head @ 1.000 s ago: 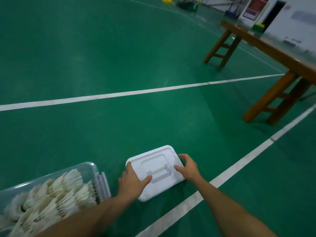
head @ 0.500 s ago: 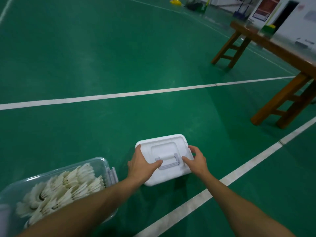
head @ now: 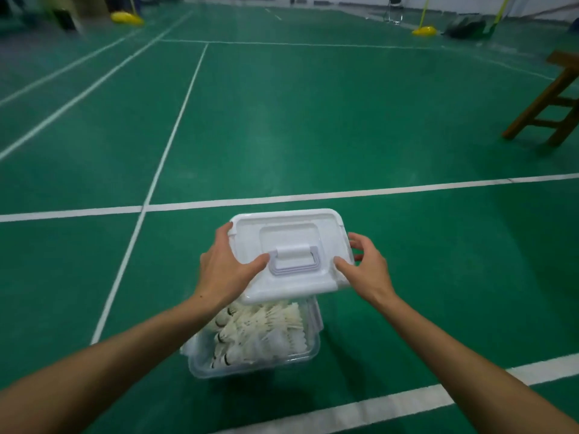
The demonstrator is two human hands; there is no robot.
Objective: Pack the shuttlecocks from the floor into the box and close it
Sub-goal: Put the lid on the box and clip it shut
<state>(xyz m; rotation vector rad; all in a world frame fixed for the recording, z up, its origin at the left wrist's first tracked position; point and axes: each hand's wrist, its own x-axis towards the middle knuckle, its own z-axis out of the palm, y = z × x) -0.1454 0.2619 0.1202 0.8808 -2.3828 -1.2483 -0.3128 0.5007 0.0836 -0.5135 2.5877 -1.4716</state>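
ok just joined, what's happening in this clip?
A person is closing up a box of shuttlecocks on a green badminton court. Both hands hold the white lid: the left hand grips its left edge, the right hand its right edge. The lid is in the air above the clear box, covering only its far part, not seated. The shuttlecocks fill the box. No loose ones show on the floor in view.
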